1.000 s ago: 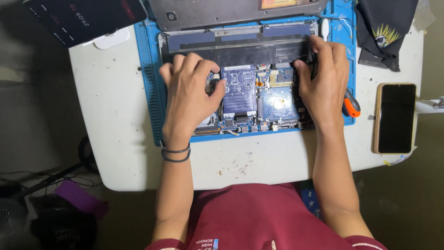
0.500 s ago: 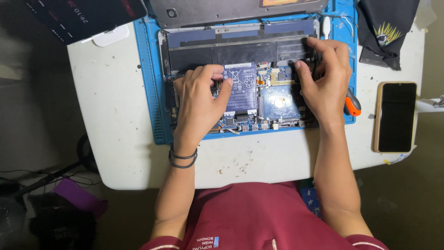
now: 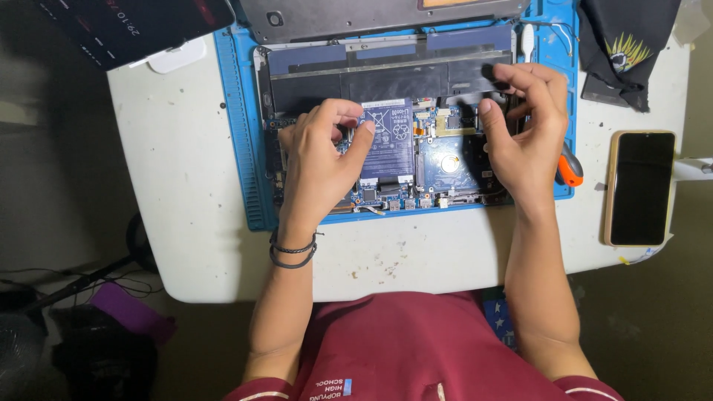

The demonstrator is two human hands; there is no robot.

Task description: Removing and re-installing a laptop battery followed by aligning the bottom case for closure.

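Your left hand (image 3: 319, 160) has moved right onto the open laptop (image 3: 386, 134), fingers curled; your right hand (image 3: 523, 126) pinches near the black battery (image 3: 386, 82), grasp unclear.

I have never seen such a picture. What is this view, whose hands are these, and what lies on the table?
The camera sits on a person's head and looks down at their own two hands. On the white table lies a blue work mat with an opened laptop, its circuit boards showing. The left hand and right hand rest on its insides with fingers curled; whether they pinch anything is unclear. An orange-handled tool peeks out beside the right hand, and a black phone lies further right.
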